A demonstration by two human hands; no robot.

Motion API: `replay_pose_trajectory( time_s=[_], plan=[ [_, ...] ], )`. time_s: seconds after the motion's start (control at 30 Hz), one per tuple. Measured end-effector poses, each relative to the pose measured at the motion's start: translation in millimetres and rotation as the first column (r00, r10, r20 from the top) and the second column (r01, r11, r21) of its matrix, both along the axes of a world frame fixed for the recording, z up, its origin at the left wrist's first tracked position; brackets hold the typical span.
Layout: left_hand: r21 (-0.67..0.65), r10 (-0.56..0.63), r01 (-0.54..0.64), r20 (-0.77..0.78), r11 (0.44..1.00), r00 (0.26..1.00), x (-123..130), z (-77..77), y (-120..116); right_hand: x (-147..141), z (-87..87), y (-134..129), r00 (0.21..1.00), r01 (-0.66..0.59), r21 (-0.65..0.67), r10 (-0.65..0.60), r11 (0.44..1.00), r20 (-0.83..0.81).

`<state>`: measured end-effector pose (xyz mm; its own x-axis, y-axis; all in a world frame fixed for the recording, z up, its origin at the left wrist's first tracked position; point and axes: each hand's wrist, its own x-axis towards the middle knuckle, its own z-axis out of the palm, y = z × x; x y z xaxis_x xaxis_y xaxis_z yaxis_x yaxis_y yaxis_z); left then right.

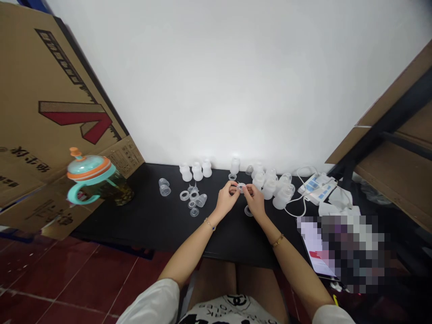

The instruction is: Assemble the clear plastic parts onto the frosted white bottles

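Both my left hand (227,198) and my right hand (255,201) grip a small whitish ring (240,186) between thumbs and fingers, just above the black table. Behind them stands a translucent white bottle (235,165), with another ring (232,177) lying at its foot. A clear round part (249,210) lies partly hidden by my right hand. To the left are loose rings (184,195), clear teats and a clear cap (201,200). Several assembled bottles (282,196) are grouped to the right of my right hand.
Three open bottles (197,171) stand near the wall, two clear caps (164,187) further left. A large teal-lidded jug (91,173) stands left beside a cardboard box (50,99). On the right are a power strip (317,188) with white cable and a lit screen (315,247).
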<state>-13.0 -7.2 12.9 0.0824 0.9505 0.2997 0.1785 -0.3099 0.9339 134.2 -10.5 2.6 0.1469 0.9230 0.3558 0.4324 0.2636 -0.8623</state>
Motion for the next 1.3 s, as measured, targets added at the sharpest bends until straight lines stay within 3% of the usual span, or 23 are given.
replay_pose_trajectory(
  time_s=[0.8,1.3],
  plan=[
    [-0.048,-0.033,0.04,0.132,0.998,0.991,-1.6,-5.3,7.3,-1.4,0.5,-1.7,0.995,-0.059,-0.011,0.058,0.998,-0.083],
    [-0.048,-0.021,0.026,0.108,0.999,0.994,-3.1,-2.6,6.0,-1.9,-1.8,-0.5,0.996,-0.062,0.014,0.062,0.998,-0.069]
  ],
)
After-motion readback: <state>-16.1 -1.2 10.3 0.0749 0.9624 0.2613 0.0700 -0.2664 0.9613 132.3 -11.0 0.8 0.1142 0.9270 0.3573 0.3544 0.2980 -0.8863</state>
